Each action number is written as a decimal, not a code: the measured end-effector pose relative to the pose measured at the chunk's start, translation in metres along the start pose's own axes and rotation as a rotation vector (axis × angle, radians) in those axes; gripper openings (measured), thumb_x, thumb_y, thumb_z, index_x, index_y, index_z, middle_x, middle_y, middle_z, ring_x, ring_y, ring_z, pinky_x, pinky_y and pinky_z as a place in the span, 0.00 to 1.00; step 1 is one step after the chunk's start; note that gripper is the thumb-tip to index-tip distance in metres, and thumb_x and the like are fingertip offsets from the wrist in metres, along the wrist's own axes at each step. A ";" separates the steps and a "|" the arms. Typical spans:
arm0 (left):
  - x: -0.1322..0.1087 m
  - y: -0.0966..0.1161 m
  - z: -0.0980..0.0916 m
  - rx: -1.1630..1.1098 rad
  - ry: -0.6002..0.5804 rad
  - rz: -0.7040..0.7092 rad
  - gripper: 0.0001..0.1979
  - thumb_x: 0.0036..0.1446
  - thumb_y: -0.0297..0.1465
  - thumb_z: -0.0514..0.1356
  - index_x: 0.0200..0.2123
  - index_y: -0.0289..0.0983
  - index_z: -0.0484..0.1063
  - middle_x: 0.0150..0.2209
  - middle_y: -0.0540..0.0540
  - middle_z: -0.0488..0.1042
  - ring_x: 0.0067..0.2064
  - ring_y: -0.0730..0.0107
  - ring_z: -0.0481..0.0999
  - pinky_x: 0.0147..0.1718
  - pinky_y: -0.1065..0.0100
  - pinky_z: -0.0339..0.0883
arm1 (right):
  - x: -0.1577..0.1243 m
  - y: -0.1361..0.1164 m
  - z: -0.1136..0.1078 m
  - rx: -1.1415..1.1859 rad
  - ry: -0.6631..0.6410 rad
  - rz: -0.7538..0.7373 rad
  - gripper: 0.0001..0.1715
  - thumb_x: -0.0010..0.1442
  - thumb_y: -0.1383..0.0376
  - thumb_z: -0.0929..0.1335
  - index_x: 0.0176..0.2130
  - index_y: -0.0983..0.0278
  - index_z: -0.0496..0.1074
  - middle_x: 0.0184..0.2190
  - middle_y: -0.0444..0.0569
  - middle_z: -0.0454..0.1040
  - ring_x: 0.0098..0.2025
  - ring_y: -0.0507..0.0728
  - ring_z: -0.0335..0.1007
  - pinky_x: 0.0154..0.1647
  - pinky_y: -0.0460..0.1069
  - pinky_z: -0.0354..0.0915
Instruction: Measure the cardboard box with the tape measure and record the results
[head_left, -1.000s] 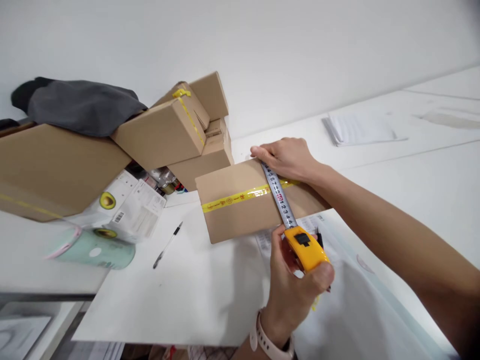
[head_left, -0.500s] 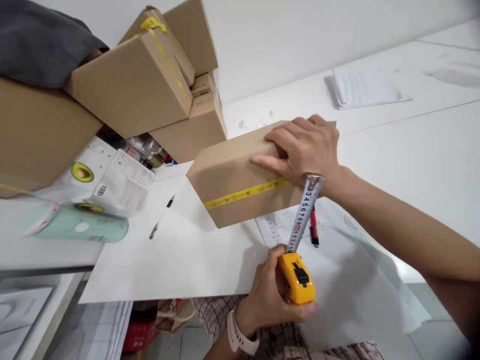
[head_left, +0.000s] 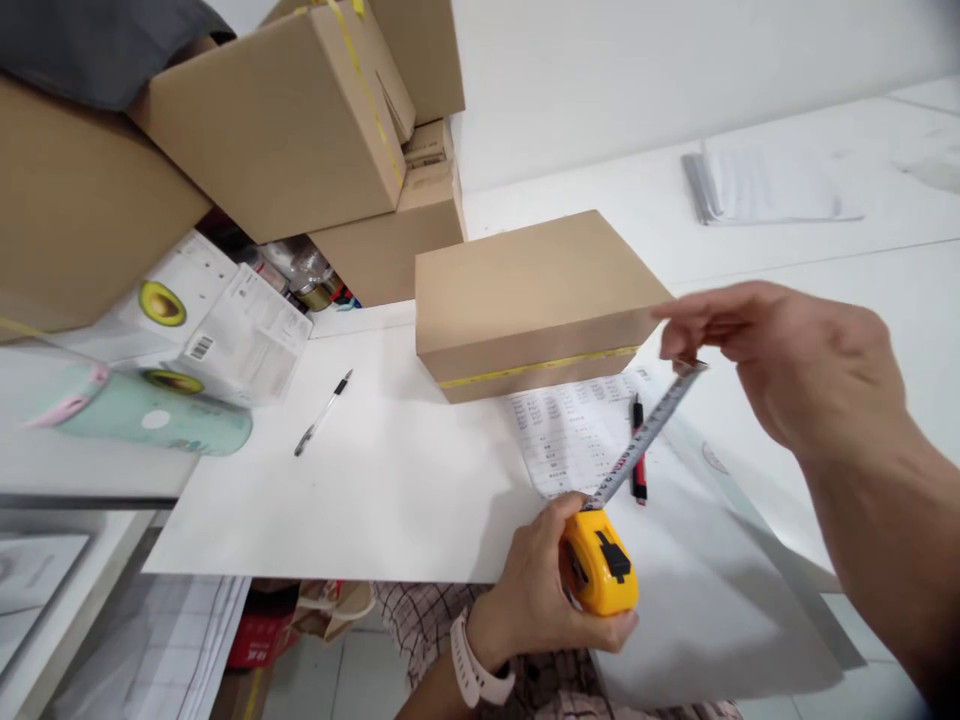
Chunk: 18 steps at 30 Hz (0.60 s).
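My left hand (head_left: 536, 600), with a pale watch on the wrist, grips a yellow tape measure (head_left: 598, 562) at the table's near edge. Its blade (head_left: 645, 435) runs up and to the right, above the table. My right hand (head_left: 787, 355) is blurred, with its fingers closed around the blade's tip. A brown cardboard box (head_left: 529, 285) sealed with yellow tape lies flat on the table, left of my right hand, and neither hand touches it. A printed sheet (head_left: 559, 440) and a red pen (head_left: 637, 455) lie in front of the box, under the blade.
Several cardboard boxes (head_left: 277, 130) are stacked at the back left with a dark cloth (head_left: 97, 45) on top. A white avocado-print box (head_left: 202, 320), a mint-green bottle (head_left: 150, 420) and a black pen (head_left: 322, 425) lie left. A paper stack (head_left: 765, 185) lies far right.
My right hand has lifted off the box and gone right to the blade's tip. The box has been turned and now lies flat. The tape measure has come off the box.
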<state>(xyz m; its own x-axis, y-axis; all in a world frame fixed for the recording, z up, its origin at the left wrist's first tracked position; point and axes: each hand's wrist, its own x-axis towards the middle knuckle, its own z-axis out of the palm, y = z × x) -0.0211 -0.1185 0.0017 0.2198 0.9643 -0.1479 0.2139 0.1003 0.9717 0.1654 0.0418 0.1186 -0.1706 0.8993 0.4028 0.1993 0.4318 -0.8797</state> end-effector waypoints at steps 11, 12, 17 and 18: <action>0.000 -0.003 0.005 -0.002 0.000 -0.031 0.50 0.35 0.38 0.76 0.60 0.40 0.56 0.43 0.45 0.74 0.41 0.57 0.77 0.44 0.54 0.75 | -0.075 0.027 0.023 -0.205 -0.334 -0.070 0.12 0.68 0.57 0.65 0.36 0.55 0.76 0.27 0.45 0.77 0.25 0.55 0.72 0.25 0.51 0.66; 0.000 -0.003 0.005 0.001 -0.002 -0.039 0.48 0.35 0.38 0.76 0.58 0.40 0.57 0.42 0.45 0.74 0.40 0.58 0.76 0.43 0.55 0.75 | -0.078 0.032 0.025 -0.287 -0.334 -0.065 0.14 0.69 0.56 0.63 0.36 0.55 0.76 0.27 0.46 0.77 0.25 0.55 0.72 0.27 0.51 0.66; -0.002 -0.007 0.007 0.038 0.022 -0.005 0.46 0.37 0.37 0.76 0.57 0.40 0.57 0.43 0.45 0.74 0.40 0.57 0.77 0.43 0.55 0.75 | -0.069 0.067 0.017 -0.899 -0.155 0.271 0.26 0.68 0.44 0.58 0.37 0.58 0.71 0.23 0.49 0.75 0.23 0.60 0.69 0.24 0.52 0.56; -0.002 -0.008 0.006 0.055 0.023 0.011 0.46 0.37 0.37 0.75 0.58 0.40 0.56 0.45 0.43 0.74 0.43 0.55 0.77 0.45 0.54 0.75 | -0.067 0.074 0.015 -0.974 -0.176 0.336 0.26 0.66 0.42 0.59 0.40 0.59 0.70 0.23 0.49 0.75 0.23 0.61 0.69 0.23 0.52 0.54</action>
<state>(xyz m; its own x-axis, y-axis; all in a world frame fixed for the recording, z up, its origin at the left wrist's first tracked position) -0.0173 -0.1225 -0.0066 0.2003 0.9708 -0.1320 0.2641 0.0762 0.9615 0.1770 0.0130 0.0226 -0.0844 0.9944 0.0637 0.9410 0.1006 -0.3232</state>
